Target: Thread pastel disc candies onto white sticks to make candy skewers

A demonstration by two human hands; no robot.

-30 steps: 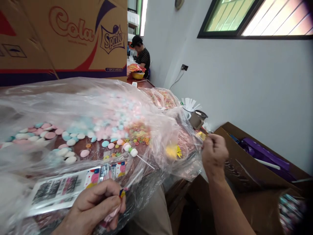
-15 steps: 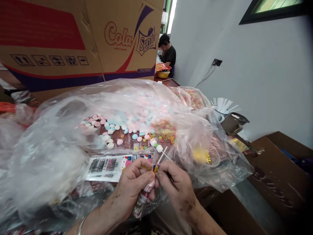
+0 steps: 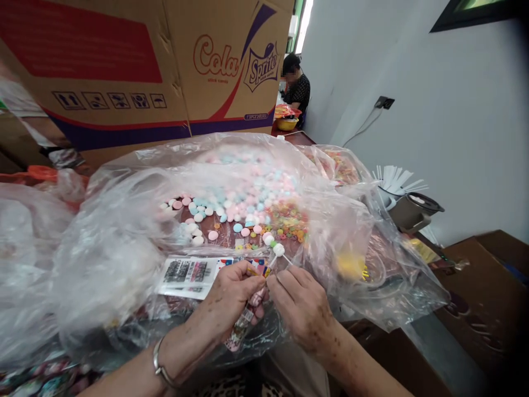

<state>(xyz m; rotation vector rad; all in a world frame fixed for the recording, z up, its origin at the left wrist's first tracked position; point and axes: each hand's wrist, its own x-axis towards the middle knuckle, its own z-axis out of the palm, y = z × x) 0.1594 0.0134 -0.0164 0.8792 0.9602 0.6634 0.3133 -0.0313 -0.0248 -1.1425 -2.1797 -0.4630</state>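
Low in the middle, my left hand [image 3: 231, 292] is closed on the neck of a small clear candy packet [image 3: 240, 330] with pink and dark contents, which hangs tilted below the fingers. My right hand [image 3: 303, 306] is closed beside it, its fingertips meeting the packet's top near a thin white tie; what exactly they pinch is hidden. Just above the fingers is a candy stick [image 3: 278, 250] with white and green pieces. Printed white cards [image 3: 188, 277] lie left of my left hand. Pink, blue and white candies [image 3: 237, 227] and small coloured rings [image 3: 289, 220] lie beyond.
Clear plastic sheeting [image 3: 111, 275] covers much of the table. A large cardboard box [image 3: 177, 105] stands behind. On the right are a mug [image 3: 413, 212], white sticks [image 3: 397, 179] and a carton [image 3: 479, 292]. A person [image 3: 296, 85] sits far back, and an orange bag [image 3: 37, 176] lies left.
The view has shifted, so the scene sits further right. My right fingers have closed in at the packet's neck, and the white stick that stood up between my hands is now mostly hidden.
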